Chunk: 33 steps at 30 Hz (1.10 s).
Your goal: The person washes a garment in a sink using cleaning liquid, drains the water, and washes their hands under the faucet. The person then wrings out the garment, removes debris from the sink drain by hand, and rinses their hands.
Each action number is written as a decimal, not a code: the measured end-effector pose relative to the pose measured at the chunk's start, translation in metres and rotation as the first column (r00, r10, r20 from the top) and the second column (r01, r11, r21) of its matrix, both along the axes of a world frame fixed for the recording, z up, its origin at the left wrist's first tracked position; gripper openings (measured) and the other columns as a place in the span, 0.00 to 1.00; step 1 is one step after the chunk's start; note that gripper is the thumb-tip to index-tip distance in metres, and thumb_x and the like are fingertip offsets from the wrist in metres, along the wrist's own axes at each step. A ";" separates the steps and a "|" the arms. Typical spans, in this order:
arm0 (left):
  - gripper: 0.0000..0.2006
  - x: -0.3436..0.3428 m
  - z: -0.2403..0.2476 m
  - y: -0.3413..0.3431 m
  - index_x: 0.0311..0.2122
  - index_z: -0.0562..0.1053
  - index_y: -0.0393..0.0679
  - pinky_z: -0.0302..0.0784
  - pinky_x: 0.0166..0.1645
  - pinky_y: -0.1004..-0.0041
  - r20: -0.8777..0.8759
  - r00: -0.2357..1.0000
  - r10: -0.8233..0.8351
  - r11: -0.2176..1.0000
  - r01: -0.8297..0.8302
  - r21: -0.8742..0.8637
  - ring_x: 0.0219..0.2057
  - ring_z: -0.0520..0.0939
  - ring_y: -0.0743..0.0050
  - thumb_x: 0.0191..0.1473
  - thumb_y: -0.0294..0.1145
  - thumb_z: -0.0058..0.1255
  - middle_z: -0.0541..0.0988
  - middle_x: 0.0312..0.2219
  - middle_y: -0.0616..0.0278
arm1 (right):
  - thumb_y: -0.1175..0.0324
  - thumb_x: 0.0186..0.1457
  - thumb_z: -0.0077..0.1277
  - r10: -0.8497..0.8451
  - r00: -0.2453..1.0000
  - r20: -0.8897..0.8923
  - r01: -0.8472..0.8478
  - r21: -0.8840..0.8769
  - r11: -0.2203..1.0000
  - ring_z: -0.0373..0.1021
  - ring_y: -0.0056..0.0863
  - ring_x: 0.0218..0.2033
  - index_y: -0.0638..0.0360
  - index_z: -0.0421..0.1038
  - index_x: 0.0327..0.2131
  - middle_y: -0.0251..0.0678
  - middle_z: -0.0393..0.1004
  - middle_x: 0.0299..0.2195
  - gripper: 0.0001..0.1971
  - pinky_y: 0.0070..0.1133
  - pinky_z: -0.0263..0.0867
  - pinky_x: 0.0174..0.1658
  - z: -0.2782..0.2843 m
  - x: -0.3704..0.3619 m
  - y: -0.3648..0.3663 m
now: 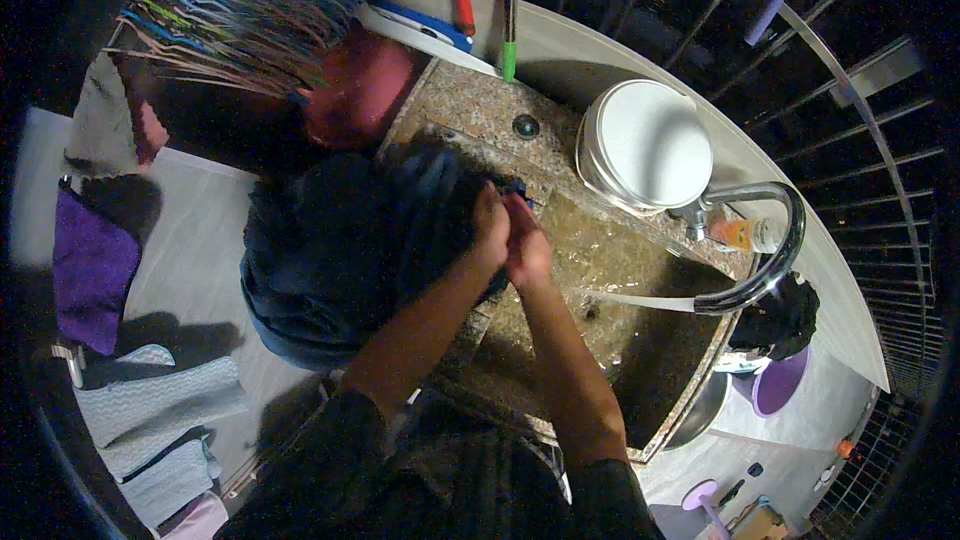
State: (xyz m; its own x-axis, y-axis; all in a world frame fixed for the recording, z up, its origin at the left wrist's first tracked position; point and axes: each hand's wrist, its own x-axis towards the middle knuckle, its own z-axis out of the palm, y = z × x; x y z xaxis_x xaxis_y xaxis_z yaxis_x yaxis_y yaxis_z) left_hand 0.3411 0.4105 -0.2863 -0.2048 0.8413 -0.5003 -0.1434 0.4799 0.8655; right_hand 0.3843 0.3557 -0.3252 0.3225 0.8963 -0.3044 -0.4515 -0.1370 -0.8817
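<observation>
My left hand [490, 227] and my right hand [528, 248] are pressed side by side over the left edge of a stone sink [640, 446]. Both are closed on a bunched bit of dark cloth whose end pokes out beyond the fingers. A large heap of dark blue cloth [330, 250] lies just left of my hands, reaching up to my left wrist. Water streams from a curved chrome faucet [785, 250] on the right into the sink, where shallow rippling water [600, 250] covers the bottom.
A white lidded bucket [655, 145] stands behind the sink. Beyond the cloth are a red basin [365, 85] and many hangers [250, 10]. A window grille [880, 130] curves along the right. Purple cloth [95, 270] hangs at left; a purple bucket [782, 380] sits lower right.
</observation>
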 end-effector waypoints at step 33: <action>0.16 0.035 -0.096 -0.047 0.41 0.78 0.47 0.76 0.49 0.65 0.809 0.541 0.228 0.973 -0.097 -0.209 0.38 0.81 0.63 0.61 0.46 0.42 0.82 0.37 0.63 | 0.62 0.65 0.42 -0.019 0.956 -0.294 0.059 0.128 0.990 0.71 0.36 0.45 0.59 0.71 0.43 0.39 0.75 0.41 0.13 0.31 0.66 0.55 0.070 0.049 -0.048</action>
